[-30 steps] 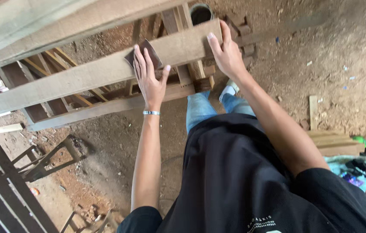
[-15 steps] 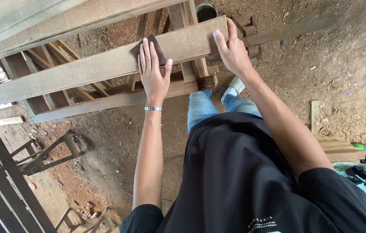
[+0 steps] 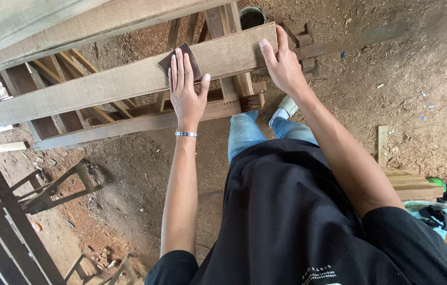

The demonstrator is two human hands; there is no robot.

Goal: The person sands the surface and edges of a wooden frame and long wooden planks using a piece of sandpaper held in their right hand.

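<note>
A long pale wooden plank [image 3: 102, 87] lies across a wooden frame in front of me. My left hand [image 3: 185, 89] presses flat, fingers together, on a dark brown sheet of sandpaper [image 3: 166, 62] lying on the plank's top face. My right hand [image 3: 282, 63] rests on the plank's right end, fingers over the top and thumb on the near edge, holding it steady. A silver bracelet [image 3: 186, 134] sits on my left wrist.
A second plank [image 3: 128, 125] runs below the first. Dark wooden frames [image 3: 49, 187] stand on the dirt floor at lower left. A bucket [image 3: 251, 16] sits at the top. Stacked boards [image 3: 410, 177] and a green item lie at right. Sawdust covers the ground.
My left hand and the sandpaper have slid slightly along the plank toward the far edge. My right hand has stayed on the plank's end.
</note>
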